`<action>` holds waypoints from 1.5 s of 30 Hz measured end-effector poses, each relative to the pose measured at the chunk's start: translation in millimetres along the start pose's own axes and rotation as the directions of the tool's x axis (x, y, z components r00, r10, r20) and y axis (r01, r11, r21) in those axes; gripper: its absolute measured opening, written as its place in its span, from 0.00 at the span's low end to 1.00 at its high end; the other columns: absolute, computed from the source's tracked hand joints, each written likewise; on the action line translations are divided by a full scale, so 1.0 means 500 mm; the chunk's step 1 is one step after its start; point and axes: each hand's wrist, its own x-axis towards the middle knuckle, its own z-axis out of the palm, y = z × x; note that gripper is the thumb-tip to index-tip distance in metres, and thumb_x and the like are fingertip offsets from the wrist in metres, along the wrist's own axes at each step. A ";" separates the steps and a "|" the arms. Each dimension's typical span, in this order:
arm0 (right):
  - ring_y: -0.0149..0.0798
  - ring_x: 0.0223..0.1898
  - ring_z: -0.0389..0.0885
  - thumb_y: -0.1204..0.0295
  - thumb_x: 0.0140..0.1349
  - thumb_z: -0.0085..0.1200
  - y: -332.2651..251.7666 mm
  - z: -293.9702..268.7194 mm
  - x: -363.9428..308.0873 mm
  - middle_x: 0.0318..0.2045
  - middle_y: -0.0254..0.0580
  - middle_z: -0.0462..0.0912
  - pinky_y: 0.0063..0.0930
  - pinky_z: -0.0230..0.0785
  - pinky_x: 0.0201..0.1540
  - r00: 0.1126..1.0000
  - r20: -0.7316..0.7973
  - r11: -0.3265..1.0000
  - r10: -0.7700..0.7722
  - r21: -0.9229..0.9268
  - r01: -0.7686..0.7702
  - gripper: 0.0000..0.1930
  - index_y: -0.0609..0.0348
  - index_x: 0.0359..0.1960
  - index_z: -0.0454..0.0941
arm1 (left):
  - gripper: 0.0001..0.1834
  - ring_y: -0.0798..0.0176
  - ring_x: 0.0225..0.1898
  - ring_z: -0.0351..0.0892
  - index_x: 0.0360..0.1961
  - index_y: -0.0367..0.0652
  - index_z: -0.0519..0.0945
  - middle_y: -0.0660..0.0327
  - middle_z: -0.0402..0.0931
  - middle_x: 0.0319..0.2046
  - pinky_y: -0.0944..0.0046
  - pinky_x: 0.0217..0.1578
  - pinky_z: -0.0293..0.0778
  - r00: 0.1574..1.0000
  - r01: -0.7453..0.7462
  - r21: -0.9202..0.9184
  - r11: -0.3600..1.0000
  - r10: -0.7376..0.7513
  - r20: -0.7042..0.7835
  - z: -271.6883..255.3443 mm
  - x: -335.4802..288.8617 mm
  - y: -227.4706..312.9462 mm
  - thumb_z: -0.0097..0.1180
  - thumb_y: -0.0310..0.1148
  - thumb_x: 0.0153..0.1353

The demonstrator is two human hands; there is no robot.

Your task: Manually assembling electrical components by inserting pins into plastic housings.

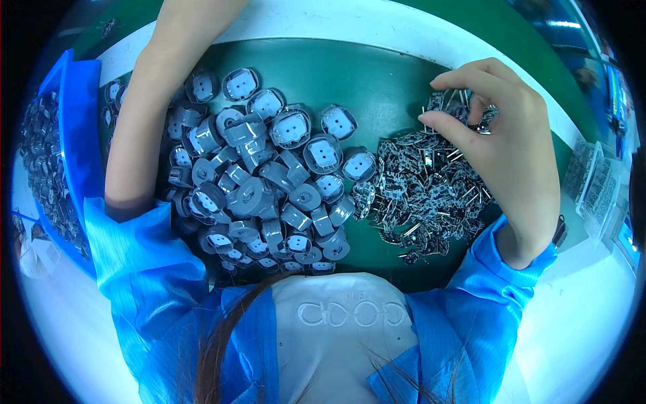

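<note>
My right hand [515, 111] is over the far edge of a heap of small circuit boards [431, 188] with black parts and shiny metal pins. Its thumb and forefinger are spread apart in a C shape, with several boards showing in the gap. I see no piece gripped in it. My left forearm [145, 114] crosses the left side of a pile of grey plastic housings [252, 198] and leaves the picture at the top. The left hand itself is out of sight. Some housings lie with a pale, two-holed inner face [323, 153] upward.
A blue bin [77, 128] full of similar grey parts stands at the left. Clear trays [584, 176] of small pieces sit at the right edge. The green mat [350, 71] has a white border [323, 23] along its far side.
</note>
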 end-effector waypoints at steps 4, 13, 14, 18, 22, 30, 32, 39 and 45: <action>0.29 0.25 0.67 0.75 0.45 0.73 0.001 0.013 0.008 0.35 0.37 0.82 0.25 0.60 0.26 1.000 0.024 1.000 -0.004 0.011 0.004 0.15 0.62 0.35 0.84 | 0.11 0.43 0.58 0.72 0.42 0.32 0.81 0.48 0.80 0.44 0.54 0.60 0.68 0.962 -0.113 -0.149 0.982 0.071 -0.263 -0.022 -0.018 0.023 0.55 0.31 0.68; 0.28 0.27 0.72 0.70 0.52 0.72 0.012 0.065 0.046 0.34 0.34 0.83 0.25 0.62 0.29 0.990 -0.134 0.997 -0.038 0.066 0.047 0.12 0.61 0.34 0.83 | 0.15 0.48 0.36 0.80 0.37 0.38 0.78 0.53 0.77 0.35 0.55 0.37 0.76 0.806 -0.069 -0.625 0.778 0.413 0.425 -0.072 -0.097 0.128 0.70 0.28 0.50; 0.28 0.27 0.72 0.70 0.53 0.71 0.010 0.069 0.048 0.32 0.34 0.83 0.25 0.62 0.29 0.984 -0.175 0.998 -0.044 0.038 0.051 0.11 0.61 0.34 0.84 | 0.15 0.48 0.36 0.80 0.37 0.38 0.78 0.53 0.77 0.35 0.55 0.37 0.76 0.806 -0.071 -0.625 0.777 0.414 0.423 -0.068 -0.103 0.135 0.70 0.28 0.50; 0.26 0.25 0.72 0.69 0.55 0.70 -0.013 0.065 0.061 0.27 0.34 0.82 0.24 0.60 0.27 0.949 -0.305 0.996 -0.086 0.001 0.090 0.11 0.61 0.35 0.83 | 0.12 0.50 0.34 0.80 0.36 0.37 0.77 0.53 0.76 0.31 0.57 0.34 0.76 0.867 -0.089 -0.610 0.787 0.363 0.342 -0.059 -0.108 0.137 0.67 0.26 0.53; 0.26 0.23 0.70 0.70 0.53 0.72 -0.017 0.035 0.047 0.24 0.33 0.80 0.24 0.57 0.25 0.977 -0.210 0.999 -0.020 0.030 0.027 0.12 0.60 0.35 0.83 | 0.09 0.55 0.33 0.80 0.37 0.36 0.78 0.55 0.76 0.30 0.60 0.33 0.76 0.921 -0.120 -0.591 0.797 0.312 0.233 -0.044 -0.098 0.126 0.65 0.26 0.57; 0.24 0.19 0.63 0.75 0.54 0.70 -0.016 0.048 0.025 0.20 0.34 0.77 0.22 0.55 0.21 0.992 -0.090 0.996 -0.085 0.007 0.086 0.08 0.61 0.32 0.83 | 0.12 0.54 0.44 0.81 0.44 0.34 0.80 0.54 0.80 0.39 0.60 0.44 0.77 0.806 -0.063 -0.497 0.866 0.338 0.486 -0.088 -0.047 0.109 0.63 0.27 0.61; 0.23 0.20 0.65 0.75 0.54 0.70 -0.022 0.043 0.029 0.20 0.33 0.78 0.20 0.57 0.22 0.990 -0.110 0.995 -0.093 0.014 0.095 0.07 0.62 0.31 0.83 | 0.17 0.57 0.40 0.79 0.44 0.38 0.78 0.57 0.78 0.38 0.61 0.37 0.76 0.851 -0.186 -0.624 0.759 0.442 0.285 -0.077 -0.060 0.090 0.68 0.28 0.54; 0.24 0.33 0.82 0.81 0.57 0.66 -0.043 0.012 0.027 0.31 0.29 0.84 0.15 0.70 0.32 0.999 -0.029 0.937 0.022 0.349 -0.010 0.04 0.62 0.34 0.84 | 0.24 0.58 0.43 0.81 0.47 0.40 0.79 0.59 0.79 0.41 0.62 0.40 0.77 0.813 -0.152 -0.582 0.799 0.436 0.386 -0.067 -0.054 0.072 0.70 0.23 0.45; 0.28 0.38 0.83 0.84 0.58 0.63 -0.049 0.012 0.030 0.37 0.36 0.85 0.20 0.75 0.42 0.994 -0.099 0.910 -0.041 0.407 0.078 0.07 0.65 0.38 0.84 | 0.22 0.67 0.39 0.82 0.47 0.37 0.80 0.62 0.81 0.43 0.69 0.42 0.78 0.858 0.209 -0.756 0.620 0.255 0.446 -0.107 -0.064 0.106 0.68 0.18 0.48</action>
